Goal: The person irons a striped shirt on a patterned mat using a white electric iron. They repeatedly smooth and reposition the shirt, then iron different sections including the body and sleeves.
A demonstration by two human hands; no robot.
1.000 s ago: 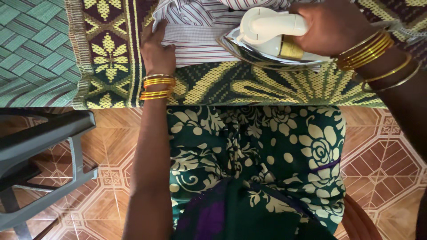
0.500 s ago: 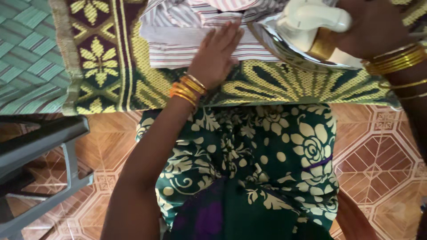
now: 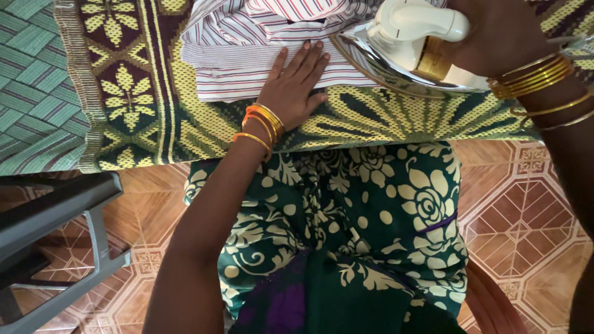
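From the head view, I am pressing my left hand, released and flat, on the white red-striped cotton shirt lying on the yellow-patterned woven cloth covering the tabletop. My right hand is grasping the white plastic iron, its soleplate tilted just beside the shirt.

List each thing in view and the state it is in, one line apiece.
Striped shirt: lying folded on the patterned cloth.
Iron: held, tilted, soleplate at the shirt's right edge.
Left hand: flat, pressing the shirt.
Right hand: closed around the iron's handle.
Patterned cloth: spread flat.
Grey chair: standing on the tiled floor.
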